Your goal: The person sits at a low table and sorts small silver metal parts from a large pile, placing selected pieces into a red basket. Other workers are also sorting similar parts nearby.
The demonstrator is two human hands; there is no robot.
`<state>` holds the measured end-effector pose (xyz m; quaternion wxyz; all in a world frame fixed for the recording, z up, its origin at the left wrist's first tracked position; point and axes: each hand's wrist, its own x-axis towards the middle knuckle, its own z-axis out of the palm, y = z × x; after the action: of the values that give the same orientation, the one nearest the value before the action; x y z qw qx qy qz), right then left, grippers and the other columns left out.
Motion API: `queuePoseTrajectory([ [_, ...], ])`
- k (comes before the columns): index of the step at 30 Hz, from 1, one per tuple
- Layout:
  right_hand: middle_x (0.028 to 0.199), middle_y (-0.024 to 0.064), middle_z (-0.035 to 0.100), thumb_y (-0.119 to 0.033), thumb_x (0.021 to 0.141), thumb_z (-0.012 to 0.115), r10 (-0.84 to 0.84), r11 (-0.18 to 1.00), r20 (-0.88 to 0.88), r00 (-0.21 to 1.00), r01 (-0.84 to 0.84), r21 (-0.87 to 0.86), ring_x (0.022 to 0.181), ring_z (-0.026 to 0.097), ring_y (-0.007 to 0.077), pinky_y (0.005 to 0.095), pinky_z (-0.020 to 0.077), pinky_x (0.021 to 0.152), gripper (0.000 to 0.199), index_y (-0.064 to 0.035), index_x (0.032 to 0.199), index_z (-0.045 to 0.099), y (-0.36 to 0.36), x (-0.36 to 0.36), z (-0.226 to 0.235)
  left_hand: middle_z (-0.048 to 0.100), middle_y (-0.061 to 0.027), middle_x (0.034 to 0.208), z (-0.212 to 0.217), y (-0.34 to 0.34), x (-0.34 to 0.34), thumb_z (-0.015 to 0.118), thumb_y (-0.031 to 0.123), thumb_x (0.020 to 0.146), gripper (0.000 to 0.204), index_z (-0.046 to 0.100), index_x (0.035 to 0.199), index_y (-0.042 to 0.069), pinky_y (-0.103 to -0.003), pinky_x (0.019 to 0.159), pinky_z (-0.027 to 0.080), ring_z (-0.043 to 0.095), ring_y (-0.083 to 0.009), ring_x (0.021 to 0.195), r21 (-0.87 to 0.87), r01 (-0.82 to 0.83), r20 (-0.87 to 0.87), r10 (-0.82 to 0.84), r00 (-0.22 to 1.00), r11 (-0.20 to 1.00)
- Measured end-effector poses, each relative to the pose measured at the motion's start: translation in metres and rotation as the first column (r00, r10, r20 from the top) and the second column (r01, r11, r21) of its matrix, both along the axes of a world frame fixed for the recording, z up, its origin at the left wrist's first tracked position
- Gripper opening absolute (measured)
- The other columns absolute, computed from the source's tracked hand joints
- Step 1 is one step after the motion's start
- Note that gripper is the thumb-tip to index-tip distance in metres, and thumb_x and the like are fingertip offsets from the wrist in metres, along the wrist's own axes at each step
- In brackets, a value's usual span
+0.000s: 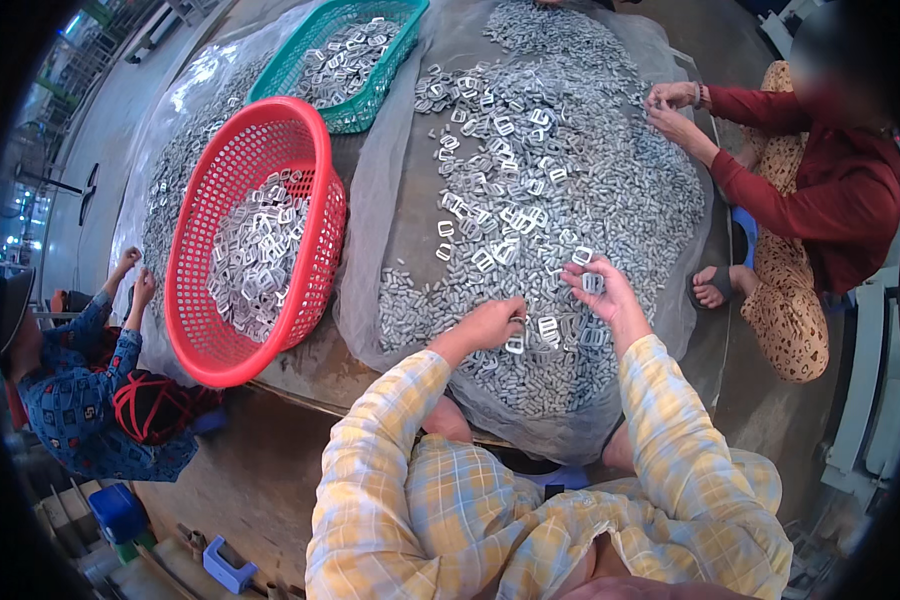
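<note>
My right hand (613,297) pinches a grey metal buckle (592,283), a flat frame with slots, above the pile. To its left, my left hand (490,327) is closed, fingertips curled together; what it holds, if anything, is too small to make out. Just below those fingertips is another buckle (515,344). Between my hands a pale buckle (549,331) lies on a broad heap of small grey cylindrical pieces (610,170). More loose buckles (505,250) are scattered over the heap beyond my hands.
A red perforated basket (327,240) holding many buckles stands tilted to my left. Behind it is a green basket (263,88), also with buckles. Clear plastic sheeting (370,230) lies under the heap. One person (820,210) sits at the right, another (90,370) at the left.
</note>
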<state>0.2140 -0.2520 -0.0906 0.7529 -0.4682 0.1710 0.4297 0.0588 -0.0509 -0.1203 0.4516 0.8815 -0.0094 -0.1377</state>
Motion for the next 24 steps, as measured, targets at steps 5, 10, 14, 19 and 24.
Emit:
queuePoseTrajectory([
  [5, 0.082, 0.0052, 0.059, -0.027, 0.080, 0.066, -0.052, 0.996, -0.091, 0.994, 0.046, -0.071, 0.067, 0.060, 0.0211, 0.0279, 0.0455, 0.050, 0.017, -0.0136, 0.084, 0.056, -0.005, 0.009, -0.016, 0.062, -0.0097, 0.079, -0.023, 0.027, -0.013, 0.064, 0.007, 0.078, 0.019, 0.054, 0.094, 0.004, -0.032, 0.067, 0.048, 0.061, -0.0189, 0.073, -0.269, -0.299, 0.008, 0.312, 0.950, 0.916],
  [10, 0.062, -0.0022, 0.052, -0.017, 0.074, 0.073, 0.201, 0.915, 0.130, 0.971, -0.139, -0.379, 0.058, 0.054, 0.0155, 0.0286, 0.0440, 0.050, 0.018, -0.0101, 0.077, 0.057, 0.007, 0.005, -0.030, 0.060, -0.0118, 0.096, 0.001, 0.014, -0.013, 0.069, 0.013, 0.073, 0.031, 0.056, 0.101, 0.007, -0.037, 0.078, 0.049, 0.061, -0.0274, 0.088, -0.092, -0.158, 0.068, 0.164, 0.984, 0.983],
  [14, 0.073, 0.0057, 0.058, -0.016, 0.069, 0.075, 0.758, 0.555, 0.509, 0.409, 0.005, -0.832, 0.072, 0.063, 0.0237, 0.0365, 0.0508, 0.066, 0.032, -0.0086, 0.097, 0.062, 0.017, -0.005, -0.034, 0.054, -0.0099, 0.104, 0.021, -0.020, -0.017, 0.077, 0.024, 0.067, 0.048, 0.058, 0.109, 0.011, -0.038, 0.085, 0.047, 0.052, -0.0286, 0.105, 0.341, 0.126, 0.101, -0.170, 0.980, 0.931],
  [19, 0.106, 0.0127, 0.053, -0.022, 0.068, 0.077, 0.928, 0.305, 0.330, 0.174, 0.159, -0.939, 0.089, 0.061, 0.0332, 0.0432, 0.0504, 0.075, 0.046, -0.0175, 0.108, 0.056, 0.029, -0.025, -0.011, 0.065, -0.0069, 0.087, 0.002, -0.010, -0.014, 0.076, 0.026, 0.070, 0.045, 0.059, 0.109, 0.011, -0.035, 0.067, 0.050, 0.064, -0.0241, 0.079, 0.121, 0.051, 0.043, -0.057, 0.997, 0.991],
  [24, 0.099, 0.0107, 0.054, -0.020, 0.067, 0.078, 0.940, 0.315, 0.337, 0.062, 0.226, -0.922, 0.090, 0.060, 0.0319, 0.0423, 0.0497, 0.075, 0.045, -0.0154, 0.106, 0.056, 0.024, -0.028, -0.009, 0.068, -0.0060, 0.081, 0.005, 0.013, -0.015, 0.069, 0.020, 0.081, 0.027, 0.060, 0.101, 0.006, -0.030, 0.055, 0.050, 0.065, -0.0165, 0.066, -0.433, -0.371, -0.399, 0.195, 0.896, 0.821],
])
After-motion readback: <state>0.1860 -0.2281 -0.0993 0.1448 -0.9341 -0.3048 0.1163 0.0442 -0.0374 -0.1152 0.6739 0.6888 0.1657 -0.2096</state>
